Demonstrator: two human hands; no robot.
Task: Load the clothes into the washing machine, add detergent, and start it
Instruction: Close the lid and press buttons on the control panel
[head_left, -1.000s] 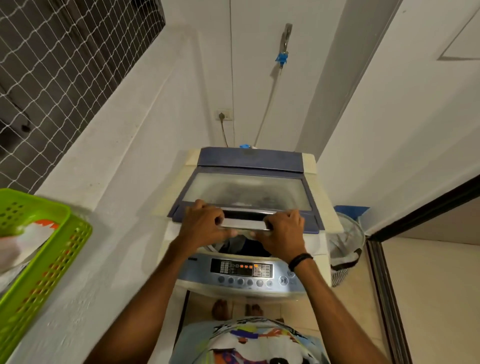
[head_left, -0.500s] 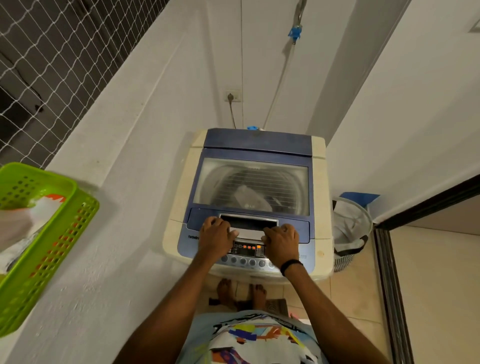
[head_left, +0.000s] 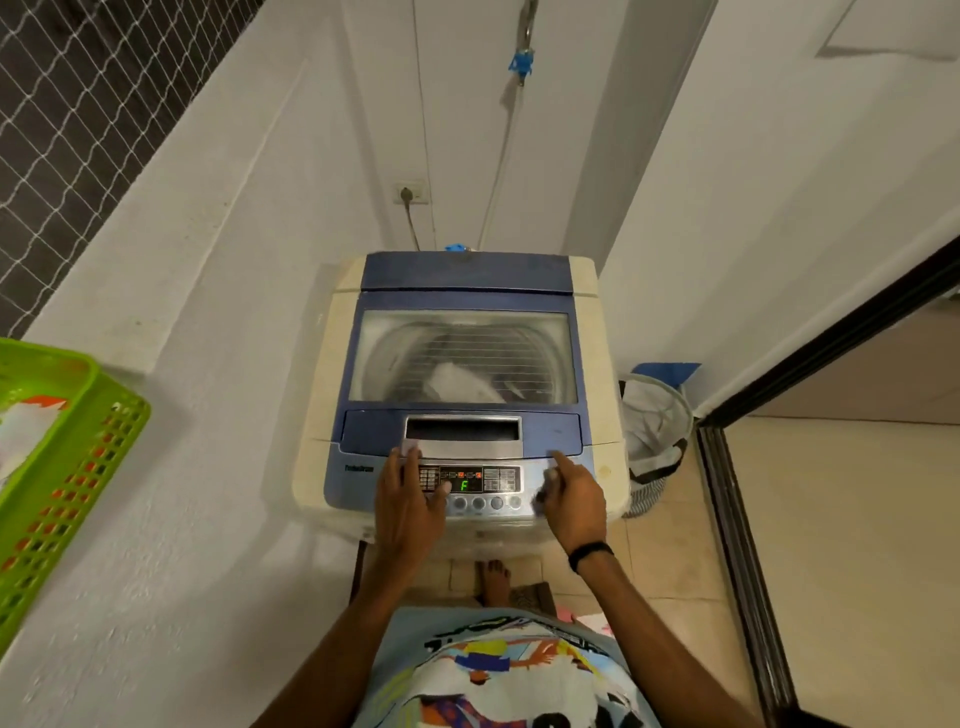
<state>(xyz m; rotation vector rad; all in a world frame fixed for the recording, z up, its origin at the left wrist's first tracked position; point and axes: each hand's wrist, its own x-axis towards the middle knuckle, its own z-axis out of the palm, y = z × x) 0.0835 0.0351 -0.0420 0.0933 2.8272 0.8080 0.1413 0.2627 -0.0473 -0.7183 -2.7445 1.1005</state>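
Observation:
A top-loading washing machine (head_left: 597, 374) with a blue lid (head_left: 462, 280) stands against the back wall. The lid lies flat and shut, and clothes (head_left: 457, 382) show through its window. The control panel (head_left: 470, 480) is lit, with a green "F" on its display. My left hand (head_left: 408, 499) lies over the panel's left end with straight fingers and holds nothing. My right hand (head_left: 571, 496) hovers at the panel's right end, index finger stretched toward the lid's front edge, other fingers loosely curled.
A green plastic basket (head_left: 62, 467) sits on the white ledge at the left. A mesh laundry hamper (head_left: 657, 441) stands on the floor right of the machine. A hose (head_left: 501, 156) and a plugged socket (head_left: 410, 193) are on the back wall. A dark door frame (head_left: 737, 545) runs along the right.
The lid came down from half raised to flat on the machine. Both hands let go of its handle and slid back over the control panel. The display now shows a green "F".

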